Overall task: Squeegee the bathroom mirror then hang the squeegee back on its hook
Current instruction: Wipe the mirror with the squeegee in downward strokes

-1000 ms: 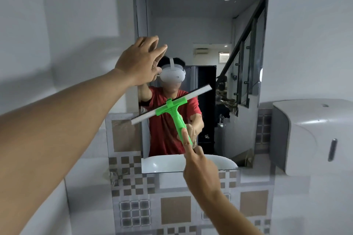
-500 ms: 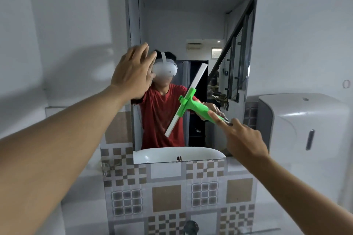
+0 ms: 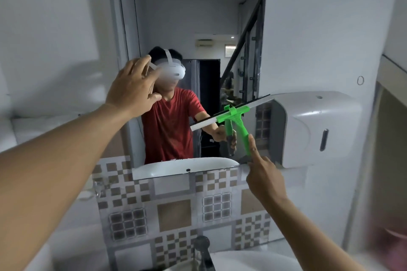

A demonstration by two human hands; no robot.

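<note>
The tall bathroom mirror (image 3: 193, 17) hangs on the wall ahead and reflects a person in a red shirt. My right hand (image 3: 263, 175) grips the green handle of the squeegee (image 3: 239, 120), index finger stretched along it. Its white blade lies slanted against the mirror's lower right edge, its right end overlapping the white dispenser. My left hand (image 3: 134, 89) is raised with fingers spread at the mirror's left edge, holding nothing. A small ring-shaped hook (image 3: 360, 80) sits on the wall to the right, above the dispenser.
A white wall dispenser (image 3: 319, 127) is mounted right of the mirror. Patterned brown and grey tiles (image 3: 174, 213) run below it. A chrome tap (image 3: 203, 251) and the white basin rim (image 3: 248, 262) lie at the bottom. A wall corner (image 3: 389, 116) stands at the far right.
My right hand has swung the squeegee from the mirror's middle to its lower right edge, with the blade turning. My left hand has dropped slightly. The view has shifted right and down.
</note>
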